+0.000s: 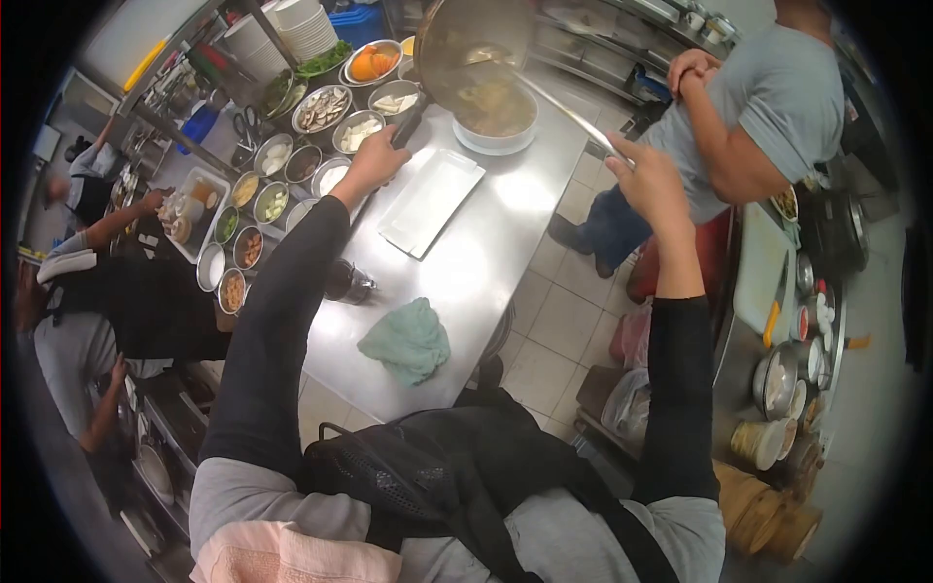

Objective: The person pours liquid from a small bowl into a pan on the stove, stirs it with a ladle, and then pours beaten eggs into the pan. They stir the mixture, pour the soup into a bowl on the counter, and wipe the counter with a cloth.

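Observation:
My left hand [372, 165] is closed around the dark handle of a wok [442, 44], which is tipped over a white bowl [496, 146]. Food with a brownish look lies in the bowl, under the wok's rim. In my right hand [649, 185] is the end of a long metal ladle [573, 112]; its head reaches into the wok's mouth and is partly blurred. Just below the bowl, a white rectangular plate [432, 204] rests on the steel table [466, 296]. A crumpled green cloth [406, 342] lies nearer to me, beside a dark metal container [348, 282].
Bowls of cut ingredients, such as sliced mushrooms [323, 109] and orange pieces [373, 63], line the left side. Stacked plates [296, 29] stand behind. A person in a grey shirt [777, 107] stands right of the table; another person [78, 321] works at left. A cutting board [763, 272] is at right.

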Available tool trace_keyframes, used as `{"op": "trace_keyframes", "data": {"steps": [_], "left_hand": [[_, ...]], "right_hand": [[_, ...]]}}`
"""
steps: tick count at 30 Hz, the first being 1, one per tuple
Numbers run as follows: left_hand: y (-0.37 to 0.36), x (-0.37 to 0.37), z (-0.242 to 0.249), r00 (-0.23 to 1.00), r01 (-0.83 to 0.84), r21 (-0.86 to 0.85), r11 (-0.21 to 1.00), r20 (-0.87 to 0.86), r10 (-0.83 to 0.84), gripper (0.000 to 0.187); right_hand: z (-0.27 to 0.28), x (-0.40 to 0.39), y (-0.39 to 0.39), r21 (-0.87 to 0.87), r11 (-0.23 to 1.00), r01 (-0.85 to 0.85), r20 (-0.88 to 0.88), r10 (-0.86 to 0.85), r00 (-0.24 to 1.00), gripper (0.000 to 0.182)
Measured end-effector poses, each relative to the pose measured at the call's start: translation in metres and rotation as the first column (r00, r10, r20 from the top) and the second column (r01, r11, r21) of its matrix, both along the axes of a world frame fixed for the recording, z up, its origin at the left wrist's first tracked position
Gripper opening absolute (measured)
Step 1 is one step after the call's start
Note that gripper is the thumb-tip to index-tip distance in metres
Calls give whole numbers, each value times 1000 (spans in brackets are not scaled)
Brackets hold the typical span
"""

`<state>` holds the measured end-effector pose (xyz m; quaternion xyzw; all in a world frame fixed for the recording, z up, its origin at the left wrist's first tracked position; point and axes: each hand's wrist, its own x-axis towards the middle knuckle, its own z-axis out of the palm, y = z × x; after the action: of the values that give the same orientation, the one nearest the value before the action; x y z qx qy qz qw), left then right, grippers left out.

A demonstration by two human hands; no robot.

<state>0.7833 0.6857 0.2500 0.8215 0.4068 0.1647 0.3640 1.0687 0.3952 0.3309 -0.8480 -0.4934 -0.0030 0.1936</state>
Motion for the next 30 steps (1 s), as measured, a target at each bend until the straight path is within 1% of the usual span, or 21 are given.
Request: {"op": "trace_keyframes", "data": {"steps": [1,2,4,5,7,8,9,11,13,15,17,19,21,23,24,25,26,27,29,30], "left_hand": [[1,0,0,1000,0,20,1000,-6,0,50],[2,1,-1,1000,1,19,1000,-6,-1,50],[6,-1,-6,999,10,83,996,37,-13,45],[10,-4,-9,999,2,83,997,38,-5,45],[12,-7,-12,999,28,196,980,29,-35,39],[11,-7,-11,999,28,194,981,29,-35,39],[11,-7,-10,1000,24,197,980,5,-25,39],[10,-5,-11,1000,23,200,979,-20,-19,39],[12,-4,-12,999,35,331,943,0,-37,38],[13,-2,-13,999,37,332,943,11,-43,39],[9,-1,-7,999,35,329,944,21,-44,39],[7,2,-4,1000,4,190,982,0,-4,40],[9,6,-7,1000,0,189,982,4,-1,39],[4,9,-2,1000,-4,194,981,8,2,39],[3,10,2,1000,-13,142,990,5,13,40],[1,11,5,1000,-25,91,996,2,25,41],[1,11,4,1000,-26,90,996,1,26,41],[1,11,4,999,-37,72,997,30,35,38],[0,11,8,997,-48,57,997,59,45,36],[0,10,11,996,-28,-35,999,89,31,32]], "right_hand": [[-1,-2,0,35,999,-12,20,12,1000,36],[1,-4,-3,34,999,-11,20,11,1000,36],[5,-11,-8,-57,997,56,125,-49,991,37],[3,-6,-10,-57,997,48,126,-41,991,37],[-2,9,-17,-49,998,36,48,-34,998,39],[1,11,-17,-72,995,62,-16,-63,998,40],[-3,15,-15,-74,995,64,-16,-66,998,40],[-13,19,-9,7,999,44,-53,-44,998,40],[-15,16,-8,-5,997,71,-81,-71,994,41],[-16,14,-8,-15,996,90,-106,-91,990,41],[-23,13,-15,-29,996,79,-168,-83,982,41],[-25,9,-22,-48,996,80,-164,-87,983,41],[-19,1,-31,-67,994,89,-159,-99,982,41],[-15,-7,-39,-63,993,103,-50,-106,993,40],[-15,-8,-46,-65,993,104,-52,-107,993,40],[-16,-7,-54,-18,996,83,-52,-83,995,40],[-16,-6,-60,30,998,60,-51,-59,997,41],[-19,-5,-67,29,998,59,-52,-57,997,41],[-31,-2,-76,131,991,38,-50,-31,998,40],[-39,-3,-78,133,990,37,-50,-31,998,40]]}}
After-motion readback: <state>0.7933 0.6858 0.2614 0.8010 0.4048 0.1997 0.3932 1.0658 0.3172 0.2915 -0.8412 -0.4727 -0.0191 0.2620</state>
